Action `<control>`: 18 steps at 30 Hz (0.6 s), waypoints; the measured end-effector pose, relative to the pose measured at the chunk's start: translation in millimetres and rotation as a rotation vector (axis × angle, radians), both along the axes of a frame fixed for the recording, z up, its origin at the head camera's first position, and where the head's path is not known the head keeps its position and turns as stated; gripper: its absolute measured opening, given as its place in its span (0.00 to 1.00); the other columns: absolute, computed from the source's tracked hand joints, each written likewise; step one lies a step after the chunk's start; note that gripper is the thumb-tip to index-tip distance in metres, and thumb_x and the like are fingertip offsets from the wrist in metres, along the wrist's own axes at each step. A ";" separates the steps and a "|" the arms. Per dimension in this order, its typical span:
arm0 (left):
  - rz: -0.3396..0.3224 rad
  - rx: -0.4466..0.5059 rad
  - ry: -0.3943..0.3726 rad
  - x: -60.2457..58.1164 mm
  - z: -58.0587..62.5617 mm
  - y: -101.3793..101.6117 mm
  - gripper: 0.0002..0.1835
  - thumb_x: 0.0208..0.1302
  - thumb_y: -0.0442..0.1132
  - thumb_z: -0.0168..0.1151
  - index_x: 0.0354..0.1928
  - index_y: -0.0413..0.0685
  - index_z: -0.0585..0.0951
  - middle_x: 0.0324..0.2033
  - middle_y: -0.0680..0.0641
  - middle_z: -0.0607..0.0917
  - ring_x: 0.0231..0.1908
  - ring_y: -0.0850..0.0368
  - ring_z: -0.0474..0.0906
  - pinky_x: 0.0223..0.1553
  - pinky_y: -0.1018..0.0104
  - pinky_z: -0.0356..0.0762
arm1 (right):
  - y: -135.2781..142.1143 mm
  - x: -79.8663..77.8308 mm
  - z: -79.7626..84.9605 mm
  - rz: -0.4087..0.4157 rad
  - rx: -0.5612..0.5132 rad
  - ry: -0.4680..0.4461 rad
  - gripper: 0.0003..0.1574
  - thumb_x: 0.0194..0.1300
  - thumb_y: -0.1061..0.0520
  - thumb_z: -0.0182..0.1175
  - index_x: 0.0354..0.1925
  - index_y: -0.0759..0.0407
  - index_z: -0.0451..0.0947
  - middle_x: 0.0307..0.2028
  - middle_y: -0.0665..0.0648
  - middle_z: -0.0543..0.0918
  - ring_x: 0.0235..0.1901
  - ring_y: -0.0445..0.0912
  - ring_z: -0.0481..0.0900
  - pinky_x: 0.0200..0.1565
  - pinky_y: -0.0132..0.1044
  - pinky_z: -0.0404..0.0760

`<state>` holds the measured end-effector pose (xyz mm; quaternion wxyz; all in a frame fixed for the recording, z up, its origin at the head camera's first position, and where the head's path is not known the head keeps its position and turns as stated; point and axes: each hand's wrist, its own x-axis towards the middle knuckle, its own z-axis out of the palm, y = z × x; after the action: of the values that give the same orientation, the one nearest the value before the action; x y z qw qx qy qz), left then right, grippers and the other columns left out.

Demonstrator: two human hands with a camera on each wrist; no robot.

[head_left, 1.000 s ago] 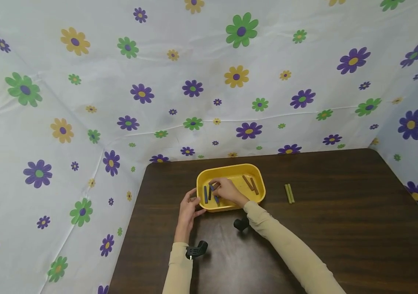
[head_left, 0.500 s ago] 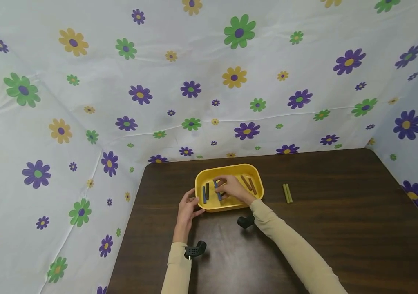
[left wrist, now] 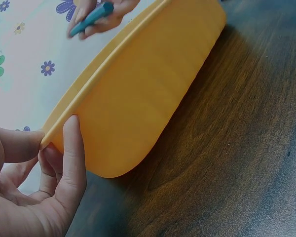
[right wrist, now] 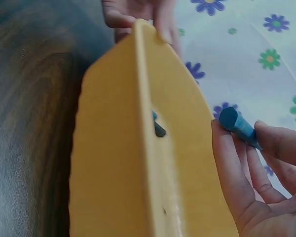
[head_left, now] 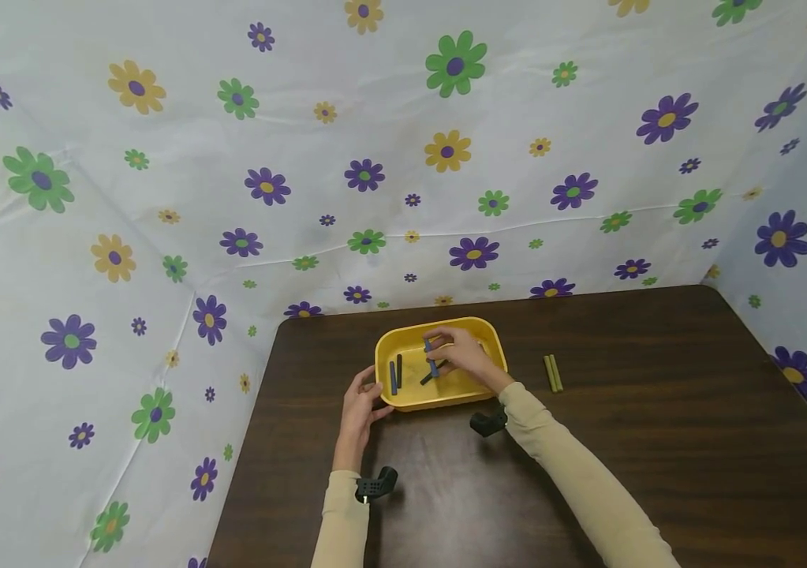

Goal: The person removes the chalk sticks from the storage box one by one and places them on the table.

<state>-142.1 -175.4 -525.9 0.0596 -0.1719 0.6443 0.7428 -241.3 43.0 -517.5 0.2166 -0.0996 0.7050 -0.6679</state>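
We saw the right hand (head_left: 461, 353) pinch a blue stick (right wrist: 240, 128) above the yellow tray (left wrist: 143, 98), the left hand (head_left: 357, 408) gripping the tray's left rim; a slack pinch could have dropped the blue stick onto the dark stick (head_left: 428, 378) slanting below, its far end unclear to us. The blue stick looked faceted, the tray smooth and round-cornered, and rightward two olive sticks (head_left: 550, 374) lay on the wood-grained table (head_left: 659, 379).

Right hand (head_left: 456, 351) pinches right of frame centre, arm (head_left: 580, 473) slanting up from the bottom right; left hand (head_left: 358, 408) grips, lower and left of centre, forearm (head_left: 342, 513) nearly vertical!
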 end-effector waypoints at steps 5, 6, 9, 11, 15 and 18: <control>0.006 -0.004 0.006 -0.7 -1.8 -1.7 0.26 0.71 0.33 0.51 0.70 0.44 0.63 0.54 0.29 0.69 0.54 0.31 0.71 0.40 0.55 0.82 | 16.8 -3.5 4.0 -0.059 -0.023 -0.042 0.28 0.64 0.64 0.61 0.62 0.67 0.70 0.48 0.65 0.77 0.43 0.55 0.81 0.37 0.48 0.84; 0.007 -0.005 0.007 -0.9 -2.1 -2.1 0.26 0.71 0.33 0.51 0.69 0.44 0.63 0.54 0.29 0.69 0.54 0.31 0.71 0.40 0.55 0.83 | 20.4 -4.4 3.7 -0.066 -0.033 -0.047 0.28 0.64 0.64 0.60 0.62 0.67 0.69 0.48 0.65 0.77 0.44 0.56 0.81 0.37 0.46 0.84; 0.003 -0.006 0.014 -1.5 -2.8 -2.3 0.26 0.71 0.32 0.51 0.69 0.44 0.63 0.54 0.28 0.68 0.54 0.31 0.71 0.39 0.56 0.83 | 32.1 -6.7 2.7 -0.092 -0.068 -0.071 0.29 0.65 0.63 0.60 0.63 0.68 0.68 0.51 0.66 0.76 0.47 0.60 0.80 0.37 0.45 0.84; -0.002 -0.003 0.015 -1.7 -3.4 -2.2 0.26 0.71 0.33 0.51 0.69 0.44 0.63 0.54 0.28 0.68 0.54 0.31 0.71 0.39 0.56 0.83 | 40.3 -7.8 0.8 -0.102 -0.075 -0.070 0.29 0.65 0.63 0.60 0.63 0.67 0.68 0.53 0.68 0.75 0.48 0.61 0.79 0.37 0.44 0.84; -0.005 0.004 0.011 -1.7 -4.3 -1.4 0.26 0.71 0.32 0.51 0.70 0.44 0.63 0.54 0.28 0.68 0.54 0.31 0.71 0.38 0.56 0.83 | 56.2 -9.1 -3.0 -0.117 -0.086 -0.066 0.30 0.66 0.61 0.60 0.64 0.67 0.67 0.56 0.70 0.74 0.49 0.58 0.79 0.38 0.45 0.84; -0.001 0.005 0.006 -1.6 -3.9 -1.5 0.26 0.71 0.33 0.51 0.69 0.44 0.63 0.54 0.29 0.69 0.54 0.31 0.71 0.38 0.57 0.83 | 65.7 -9.7 -5.0 -0.144 -0.105 -0.080 0.31 0.66 0.61 0.60 0.65 0.68 0.66 0.57 0.70 0.73 0.51 0.60 0.77 0.40 0.47 0.83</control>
<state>-143.7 -176.9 -529.8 0.0585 -0.1693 0.6427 0.7449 -251.0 108.7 -522.5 0.1904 -0.0334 0.6652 -0.7212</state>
